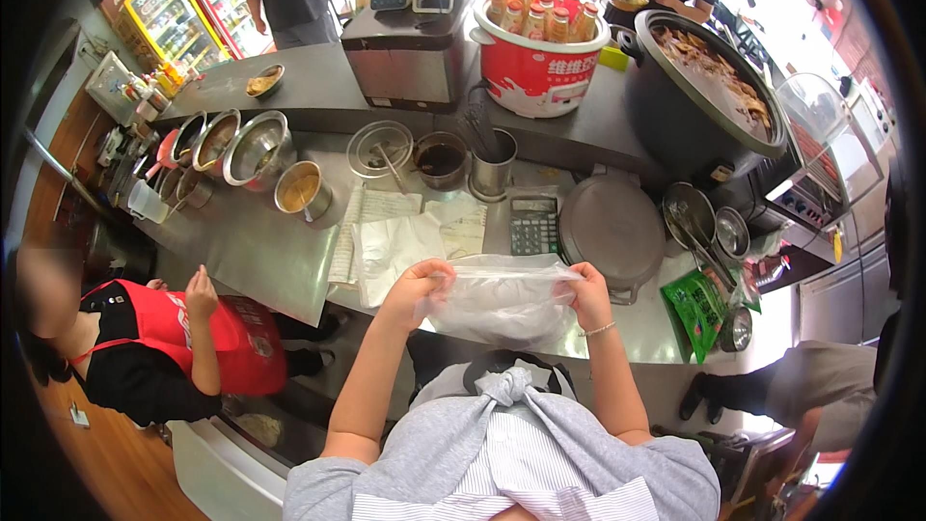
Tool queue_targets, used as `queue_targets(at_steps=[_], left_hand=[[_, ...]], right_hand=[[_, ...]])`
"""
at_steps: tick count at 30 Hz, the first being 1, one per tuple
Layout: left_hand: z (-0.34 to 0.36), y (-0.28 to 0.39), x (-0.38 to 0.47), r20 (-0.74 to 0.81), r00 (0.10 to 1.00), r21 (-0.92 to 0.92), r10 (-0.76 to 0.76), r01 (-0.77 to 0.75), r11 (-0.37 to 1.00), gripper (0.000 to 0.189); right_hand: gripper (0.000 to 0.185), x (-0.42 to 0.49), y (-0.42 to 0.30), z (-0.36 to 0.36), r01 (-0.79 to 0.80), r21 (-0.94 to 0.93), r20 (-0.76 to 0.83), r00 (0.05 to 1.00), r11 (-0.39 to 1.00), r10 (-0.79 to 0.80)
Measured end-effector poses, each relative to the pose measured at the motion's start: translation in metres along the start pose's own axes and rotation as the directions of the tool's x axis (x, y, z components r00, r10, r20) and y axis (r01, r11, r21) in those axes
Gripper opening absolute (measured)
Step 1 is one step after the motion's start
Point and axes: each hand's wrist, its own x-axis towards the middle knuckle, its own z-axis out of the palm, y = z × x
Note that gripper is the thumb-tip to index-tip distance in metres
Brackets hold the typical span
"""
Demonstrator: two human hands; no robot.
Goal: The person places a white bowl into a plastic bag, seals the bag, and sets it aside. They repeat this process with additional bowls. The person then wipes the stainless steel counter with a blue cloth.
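A clear plastic bag [499,304] is stretched between my two hands, just over the front edge of the steel counter. My left hand [427,289] pinches one top corner, and my right hand [584,295], with a bracelet at the wrist, pinches the other. Beyond my left hand lie white plastic bags [398,250] on handwritten sheets of paper [360,210]. A calculator [534,226] lies past the held bag, beside a round grey lidded griddle [613,231] that is nearer my right hand.
A co-worker in a red apron [231,347] stands at the left. Steel bowls [259,148] and a sauce pot [302,188] stand on the left counter. Along the raised shelf are a red tub of bottles [539,76] and a large black cooker [694,101]. A green packet [694,307] lies at right.
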Motion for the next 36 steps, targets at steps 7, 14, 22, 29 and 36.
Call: queue_targets(at_steps=[7,14,22,29,36], left_hand=[[0.024,-0.024,0.010,-0.118,0.954,0.930,0.274,0.203,-0.308,0.048],[0.031,-0.040,0.047,-0.083,0.986,0.848,0.142,0.145,-0.511,0.097],[0.022,-0.068,0.055,-0.012,0.994,0.703,0.108,0.086,-0.706,0.078],[-0.020,-0.083,0.076,-0.135,0.989,0.892,-0.066,0.092,-0.443,0.084],[-0.080,-0.108,0.128,0.318,0.930,0.934,-0.182,-0.340,-0.107,0.094]], right_hand=[[0.021,-0.016,-0.006,-0.025,-0.205,0.383,0.150,0.976,0.901,0.158],[0.051,-0.035,-0.006,-0.028,0.345,-0.903,0.332,0.939,0.256,-0.092],[0.079,-0.031,0.024,-0.043,0.059,-0.990,0.046,0.993,-0.124,0.111],[0.079,0.000,0.085,-0.052,0.039,-0.998,0.034,0.995,-0.047,0.093],[0.083,0.035,0.109,-0.072,0.468,-0.880,0.471,0.882,0.076,0.021]])
